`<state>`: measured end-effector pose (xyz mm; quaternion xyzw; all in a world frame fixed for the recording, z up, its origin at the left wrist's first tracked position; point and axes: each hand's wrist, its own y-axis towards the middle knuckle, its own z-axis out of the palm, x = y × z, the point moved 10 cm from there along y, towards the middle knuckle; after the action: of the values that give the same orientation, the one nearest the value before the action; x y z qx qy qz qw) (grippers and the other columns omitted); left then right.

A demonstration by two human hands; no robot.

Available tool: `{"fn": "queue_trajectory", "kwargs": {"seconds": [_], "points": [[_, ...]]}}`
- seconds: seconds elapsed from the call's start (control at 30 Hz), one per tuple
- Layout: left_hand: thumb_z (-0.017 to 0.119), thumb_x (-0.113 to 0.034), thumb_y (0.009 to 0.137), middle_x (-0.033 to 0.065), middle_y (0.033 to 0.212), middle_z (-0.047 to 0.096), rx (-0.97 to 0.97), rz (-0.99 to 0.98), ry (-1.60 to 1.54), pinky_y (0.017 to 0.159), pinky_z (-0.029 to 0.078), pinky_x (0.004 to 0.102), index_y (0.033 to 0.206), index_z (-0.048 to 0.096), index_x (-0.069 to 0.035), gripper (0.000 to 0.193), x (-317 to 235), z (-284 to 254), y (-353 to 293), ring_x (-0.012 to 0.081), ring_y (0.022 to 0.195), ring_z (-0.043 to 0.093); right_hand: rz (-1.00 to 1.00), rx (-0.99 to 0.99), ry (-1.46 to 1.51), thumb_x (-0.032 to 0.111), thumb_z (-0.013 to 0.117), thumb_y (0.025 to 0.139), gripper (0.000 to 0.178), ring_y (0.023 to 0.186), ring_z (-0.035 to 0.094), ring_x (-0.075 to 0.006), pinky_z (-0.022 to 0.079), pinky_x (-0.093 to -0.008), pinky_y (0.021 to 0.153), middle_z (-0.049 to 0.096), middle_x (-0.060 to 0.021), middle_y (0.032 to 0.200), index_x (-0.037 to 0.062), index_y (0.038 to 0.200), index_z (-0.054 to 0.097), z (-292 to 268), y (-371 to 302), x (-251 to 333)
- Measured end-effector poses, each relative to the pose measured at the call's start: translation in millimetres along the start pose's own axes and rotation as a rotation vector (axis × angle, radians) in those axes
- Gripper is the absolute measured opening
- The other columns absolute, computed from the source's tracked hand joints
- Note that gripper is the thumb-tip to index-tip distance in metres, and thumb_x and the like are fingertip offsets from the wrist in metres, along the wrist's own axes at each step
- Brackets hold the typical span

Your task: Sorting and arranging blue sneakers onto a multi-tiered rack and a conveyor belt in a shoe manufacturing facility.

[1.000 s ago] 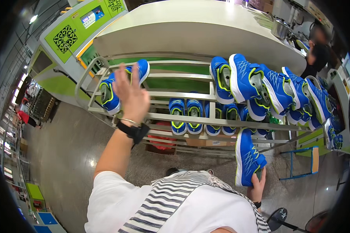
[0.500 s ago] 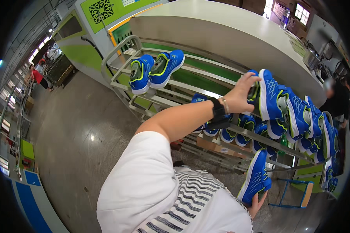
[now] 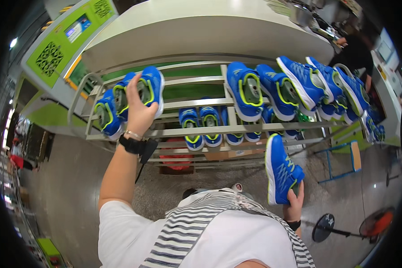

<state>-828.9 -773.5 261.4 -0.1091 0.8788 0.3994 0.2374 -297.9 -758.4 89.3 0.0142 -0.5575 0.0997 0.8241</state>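
My left hand [image 3: 140, 115] is closed on the heel of a blue sneaker [image 3: 154, 85] with a white sole and lime trim, at the left end of the metal rack [image 3: 183, 132]. Beside it on the top bars rest two more blue sneakers, the outermost one [image 3: 106, 114] leaning slightly. In front of my body at the right, my right hand [image 3: 295, 202] grips another blue sneaker [image 3: 281, 172] by the heel end, its toe pointing up. Several matching sneakers [image 3: 245, 91] line the rack's top right, some tilted over each other.
Lower rack bars carry several more blue sneakers [image 3: 210, 127]. Behind the rack stands a long pale counter [image 3: 201, 33], with a green and white machine [image 3: 53, 58] to its left. A small blue-framed stool [image 3: 339, 161] and a fan [image 3: 375, 223] stand at the right.
My left hand has moved from the right-hand row of sneakers to the left end of the rack, where a third sneaker now sits in its grip. My right hand still holds its sneaker.
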Motion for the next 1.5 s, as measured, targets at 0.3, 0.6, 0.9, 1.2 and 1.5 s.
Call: {"fn": "queue_trajectory", "kwargs": {"seconds": [0.3, 0.6, 0.9, 1.2, 1.5], "points": [[0.081, -0.026, 0.076, 0.0249, 0.157, 0.019, 0.247, 0.123, -0.388, 0.117, 0.017, 0.0572, 0.154, 0.028, -0.010, 0.096, -192, 123, -19, 0.0485, 0.148, 0.009, 0.036, -0.046, 0.047, 0.015, 0.072, 0.087, 0.081, 0.129, 0.049, -0.0239, 0.037, -0.0366, 0.110, 0.048, -0.0141, 0.144, -0.0031, 0.152, 0.028, -5, -10, -20], [0.067, -0.005, 0.075, 0.0166, 0.150, 0.034, 0.111, 0.097, -0.413, 0.111, 0.037, 0.0414, 0.145, 0.043, -0.011, 0.074, -153, 138, -12, 0.0327, 0.137, 0.039, -0.023, -0.128, 0.049, 0.017, 0.072, 0.087, 0.083, 0.128, 0.051, -0.0259, 0.038, -0.0383, 0.110, 0.047, -0.0156, 0.143, -0.0014, 0.153, 0.025, -38, -20, -15], [0.079, -0.009, 0.075, 0.0242, 0.164, 0.002, -0.155, 0.129, 0.366, 0.110, 0.009, 0.0727, 0.158, 0.021, -0.021, 0.102, -163, 101, -23, 0.0517, 0.148, 0.003, -0.012, -0.214, 0.056, 0.020, 0.075, 0.085, 0.086, 0.128, 0.050, -0.0248, 0.038, -0.0367, 0.110, 0.048, -0.0140, 0.142, -0.0024, 0.153, 0.026, -70, -25, -11], [0.076, -0.012, 0.067, 0.0242, 0.159, 0.007, 0.235, -0.060, -0.417, 0.112, 0.020, 0.0671, 0.153, 0.022, -0.014, 0.101, -251, 263, -25, 0.0513, 0.146, 0.011, -0.023, -0.168, 0.086, 0.016, 0.071, 0.088, 0.081, 0.127, 0.051, -0.0256, 0.039, -0.0385, 0.110, 0.048, -0.0145, 0.143, -0.0008, 0.153, 0.025, -75, -17, -9], [0.065, -0.002, 0.069, 0.0159, 0.136, 0.048, 0.041, 0.136, -0.455, 0.112, 0.034, 0.0403, 0.124, 0.054, -0.005, 0.056, -205, 167, -18, 0.0327, 0.130, 0.045, -0.004, -0.189, 0.096, 0.021, 0.076, 0.085, 0.085, 0.128, 0.050, -0.0252, 0.038, -0.0372, 0.110, 0.049, -0.0141, 0.142, -0.0030, 0.152, 0.028, -76, -16, -13]]}}
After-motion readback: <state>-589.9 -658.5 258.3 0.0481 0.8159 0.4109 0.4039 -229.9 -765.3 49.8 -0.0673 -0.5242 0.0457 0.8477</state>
